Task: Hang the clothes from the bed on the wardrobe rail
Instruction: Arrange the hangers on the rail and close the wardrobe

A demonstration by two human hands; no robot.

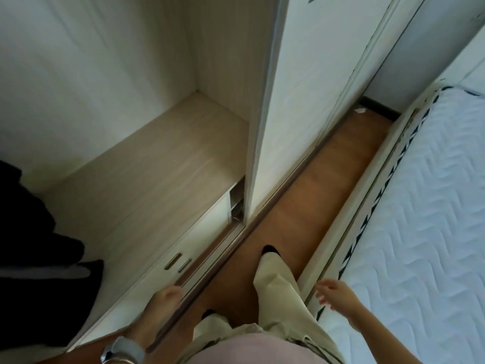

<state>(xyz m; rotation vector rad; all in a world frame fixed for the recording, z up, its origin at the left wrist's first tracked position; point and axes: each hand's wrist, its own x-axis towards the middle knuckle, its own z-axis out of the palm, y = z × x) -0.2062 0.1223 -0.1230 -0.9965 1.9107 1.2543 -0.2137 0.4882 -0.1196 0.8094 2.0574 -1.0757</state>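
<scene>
**Between wardrobe and bed, hands empty**

Right hand [334, 295] open, reaching over bed [420, 219]; nearer that side. Left hand [164, 302] slack, holding nothing. Dark garments [39, 232] hanging at left. No clothes visible on mattress; rail out of view.

A brown wooden floor [328, 185] runs as a narrow strip between the left grip [165, 298] and the right grip [333, 295] and on, well beyond both. Just beside the left grip, a metal floor track [217, 248] carries a white sliding door [301, 101] that stands farther ahead. Near the left grip, two short metal handles [178, 262] sit side by side on a white drawer front [147, 279]. Far ahead of the right grip, a small white scrap [360, 110] lies on the floor near a dark skirting board [378, 105].
</scene>
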